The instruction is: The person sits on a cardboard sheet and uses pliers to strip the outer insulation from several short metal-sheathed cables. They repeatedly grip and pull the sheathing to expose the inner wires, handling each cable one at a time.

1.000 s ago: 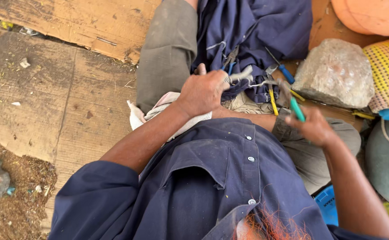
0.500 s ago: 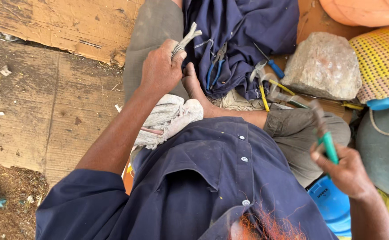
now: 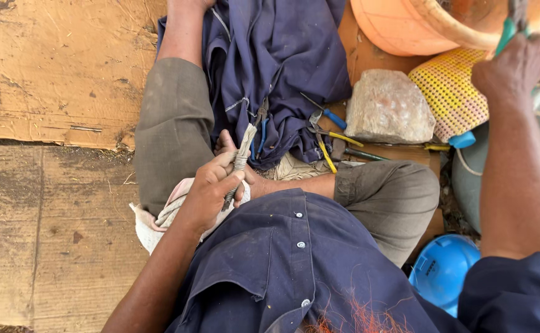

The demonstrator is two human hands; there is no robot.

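1. The ground is covered with worn brown cardboard (image 3: pixel 48 80), and a person in a dark blue shirt sits on it with legs crossed.
2. A grey-brown stone (image 3: pixel 388 106) lies on the ground in front of the person; I use it as the landmark.
3. To the left of the stone, over the lap, the left hand (image 3: pixel 211 192) is clenched around a short bundle of grey wires (image 3: pixel 239 161), which stands tilted, its upper end pointing away from the body.
4. Under this hand lies a whitish cloth (image 3: pixel 159 216) on the thigh.
5. Between the bundle and the stone lies a dark blue garment (image 3: pixel 270 61), and on its edge are pliers with yellow handles (image 3: pixel 322 145) and a screwdriver with a blue handle (image 3: pixel 327 114).
6. Up and to the right of the stone, the right hand (image 3: pixel 509 61) is raised and closed on a tool with a green handle (image 3: pixel 506 34), just before an orange tub (image 3: pixel 430 21).
7. Touching the stone on the right is a yellow perforated mat (image 3: pixel 449 92); well below the stone is a blue round container (image 3: pixel 443 268).
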